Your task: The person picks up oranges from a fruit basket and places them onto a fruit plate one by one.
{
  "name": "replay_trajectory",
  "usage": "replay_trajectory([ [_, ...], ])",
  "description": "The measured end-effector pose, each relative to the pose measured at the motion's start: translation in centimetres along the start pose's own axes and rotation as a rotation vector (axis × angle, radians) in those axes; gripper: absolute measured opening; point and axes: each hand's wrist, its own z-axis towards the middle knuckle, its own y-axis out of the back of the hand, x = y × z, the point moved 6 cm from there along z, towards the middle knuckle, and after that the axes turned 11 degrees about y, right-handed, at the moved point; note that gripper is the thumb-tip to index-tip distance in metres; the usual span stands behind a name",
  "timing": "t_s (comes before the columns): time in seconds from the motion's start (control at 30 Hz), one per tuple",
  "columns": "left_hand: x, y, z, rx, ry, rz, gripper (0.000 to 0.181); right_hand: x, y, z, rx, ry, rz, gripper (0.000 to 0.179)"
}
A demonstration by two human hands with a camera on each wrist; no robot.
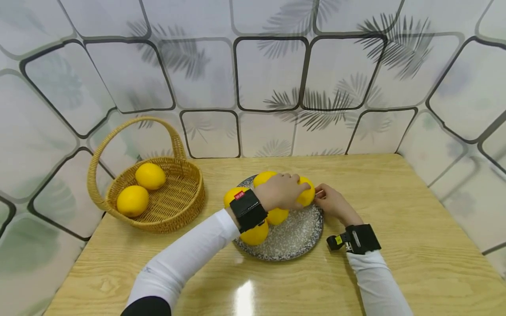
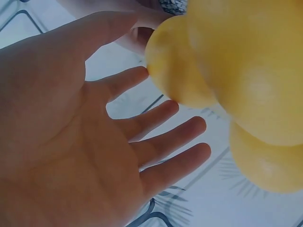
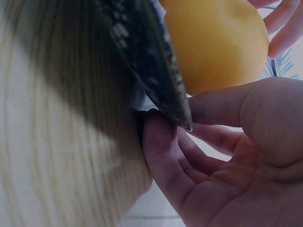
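Observation:
A speckled grey plate (image 1: pixel 296 237) carries several lemons (image 1: pixel 254 235). My left hand (image 1: pixel 280 191) reaches across the pile from the left. In the left wrist view its fingers are spread and nearly straight, with fingertips right at the side of the rightmost lemon (image 2: pixel 175 66). My right hand (image 1: pixel 334 204) is at the plate's right edge. In the right wrist view, that hand (image 3: pixel 227 156) pinches the plate's rim (image 3: pixel 175 104), thumb on top and fingers underneath. The rightmost lemon (image 3: pixel 218 47) sits just inside the rim there.
To the left stands a woven basket (image 1: pixel 197 199) with a tall handle, holding two lemons (image 1: pixel 150 176). Both stand on a light wooden table (image 1: pixel 395 197). A patterned wall covering (image 1: pixel 269 74) rises behind the table and along its sides.

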Motion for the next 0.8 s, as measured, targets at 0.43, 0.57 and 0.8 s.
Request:
replay_trajectory([
  [0.43, 0.48, -0.68, 0.04, 0.054, 0.026, -0.048, 0.068, -0.2, -0.04, 0.2, 0.013, 0.0, 0.016, 0.038],
  [0.57, 0.63, -0.8, 0.0, 0.062, 0.029, -0.058, 0.067, -0.21, -0.03, 0.24, 0.018, -0.007, 0.013, 0.038],
  [0.8, 0.89, -0.73, -0.36, 0.058, 0.017, -0.062, 0.061, -0.14, -0.08, 0.12, 0.011, -0.01, 0.01, 0.038],
])
